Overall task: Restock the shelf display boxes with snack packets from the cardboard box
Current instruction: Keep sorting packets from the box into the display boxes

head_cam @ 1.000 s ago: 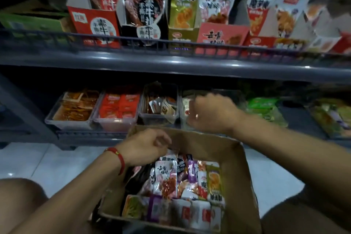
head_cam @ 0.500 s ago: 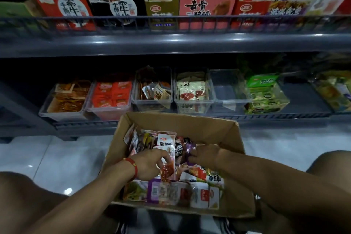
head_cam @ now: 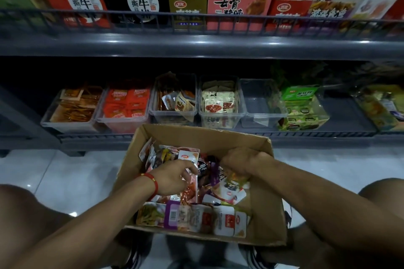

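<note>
We have both hands down in the cardboard box among the snack packets. Our left hand curls round a reddish packet; our right hand grips a yellowish packet. Just beyond the box, the clear display boxes sit on the lower shelf.

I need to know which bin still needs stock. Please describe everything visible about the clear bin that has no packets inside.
The empty clear bin looks like transparent plastic, rectangular and open-topped, with nothing in it. It stands upright on the lower shelf, fifth in the row of clear bins from the left, between the bin of cream packets and the green packets. Neither hand touches it.
</note>
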